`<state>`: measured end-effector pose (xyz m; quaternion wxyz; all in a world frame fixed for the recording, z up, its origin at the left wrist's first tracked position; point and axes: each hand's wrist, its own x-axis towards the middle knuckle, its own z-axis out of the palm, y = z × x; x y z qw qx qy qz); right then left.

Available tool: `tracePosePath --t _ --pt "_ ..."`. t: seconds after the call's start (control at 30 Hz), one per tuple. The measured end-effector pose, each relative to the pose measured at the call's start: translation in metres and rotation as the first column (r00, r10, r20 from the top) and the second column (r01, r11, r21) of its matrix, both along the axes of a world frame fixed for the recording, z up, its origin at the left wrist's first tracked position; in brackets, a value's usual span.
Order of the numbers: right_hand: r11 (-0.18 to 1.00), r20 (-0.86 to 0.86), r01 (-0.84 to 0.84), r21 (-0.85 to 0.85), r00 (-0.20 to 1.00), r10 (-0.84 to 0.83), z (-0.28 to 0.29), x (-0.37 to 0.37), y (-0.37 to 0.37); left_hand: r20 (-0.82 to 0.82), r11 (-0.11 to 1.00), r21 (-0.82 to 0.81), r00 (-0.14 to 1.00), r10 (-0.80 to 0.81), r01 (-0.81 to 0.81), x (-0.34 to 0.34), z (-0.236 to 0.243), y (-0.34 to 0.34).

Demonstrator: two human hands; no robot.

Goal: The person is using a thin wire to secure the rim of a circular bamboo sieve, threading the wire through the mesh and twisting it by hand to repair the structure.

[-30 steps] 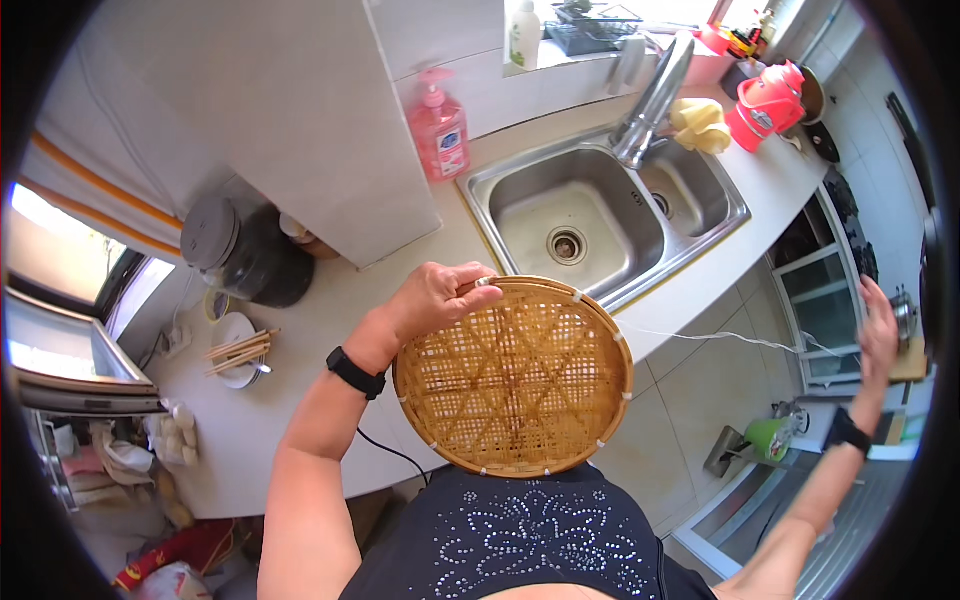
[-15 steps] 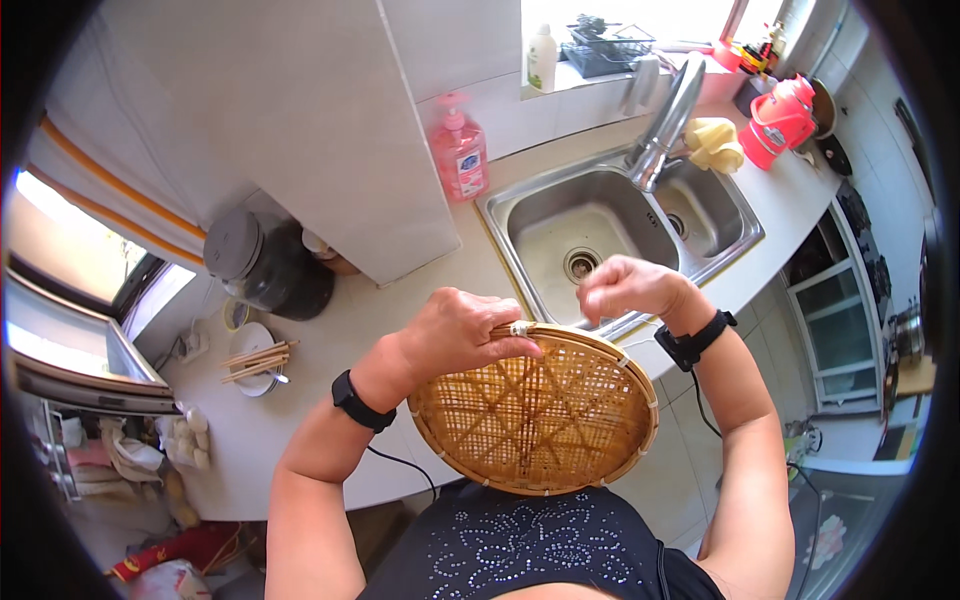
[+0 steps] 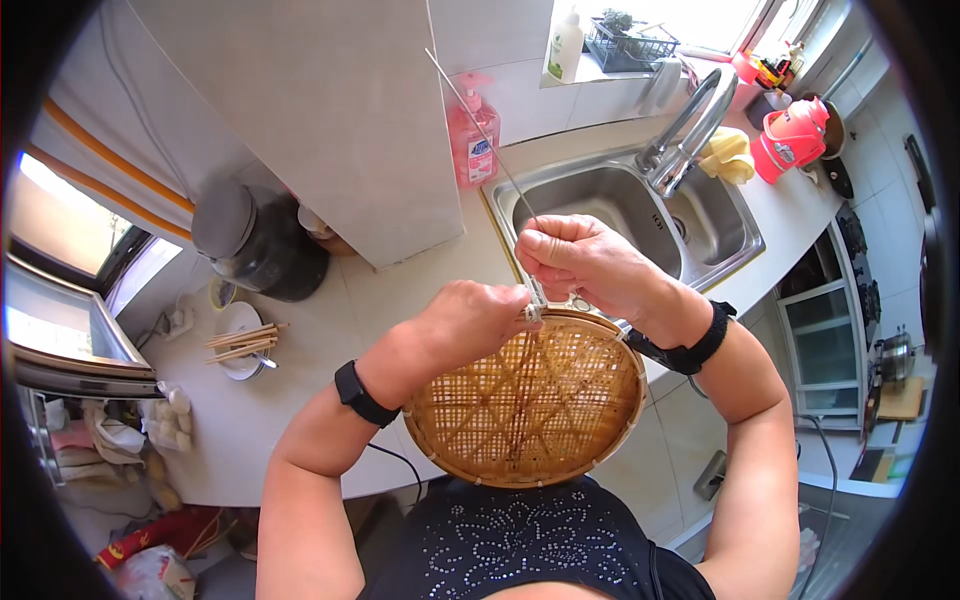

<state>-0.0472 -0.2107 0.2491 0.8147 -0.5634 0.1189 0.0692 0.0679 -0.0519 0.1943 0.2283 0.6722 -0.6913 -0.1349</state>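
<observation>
A round woven bamboo basket [image 3: 525, 400] tilts up against my front, its lattice facing me. My left hand [image 3: 465, 325] is closed on the far part of its rim, where a whitish binding [image 3: 534, 313] wraps round it. Just beyond that spot, my right hand [image 3: 575, 262] pinches a long thin strand [image 3: 480, 135], whose free end runs up and to the left past the soap bottle. Whether the strand is string or a stiff strip, I cannot tell. My fingers hide where it meets the rim.
A double steel sink [image 3: 600, 190] with a tap [image 3: 690, 135] lies beyond my hands. A pink soap bottle [image 3: 473, 140], a dark lidded jar [image 3: 265, 245] and a plate [image 3: 240, 320] with several chopsticks stand on the counter. A pink thermos [image 3: 790, 140] stands at the far right.
My right hand has moved left, close to my left hand, and the long strand now stretches up from its fingers. The basket has shifted slightly left.
</observation>
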Motion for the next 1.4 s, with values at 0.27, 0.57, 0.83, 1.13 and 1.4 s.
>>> tracePosePath --t 0.27,0.57,0.83,1.13,1.4 --pt "0.958 -0.003 0.118 -0.261 0.992 -0.123 -0.004 -0.005 0.023 0.030 0.996 0.081 0.999 0.041 -0.043 -0.003 -0.009 0.001" --pt "0.901 0.213 0.430 -0.054 0.887 -0.410 -0.037 -0.024 0.064 -0.254 0.968 -0.207 0.963 0.087 -0.142 0.017 -0.052 0.008" --pt "0.669 0.156 0.242 -0.703 0.970 -0.187 0.034 -0.103 0.061 -0.262 0.945 0.088 0.908 0.328 -0.316 0.037 -0.069 0.043" --pt "0.893 -0.296 0.290 -0.344 0.869 -0.396 0.013 -0.190 0.096 -0.301 0.897 0.120 0.846 0.440 -0.425 0.054 -0.077 0.044" --pt "0.951 -0.314 0.249 -0.185 0.902 -0.297 -0.071 -0.134 0.121 -0.351 0.889 0.117 0.819 0.454 -0.442 0.032 -0.040 0.040"
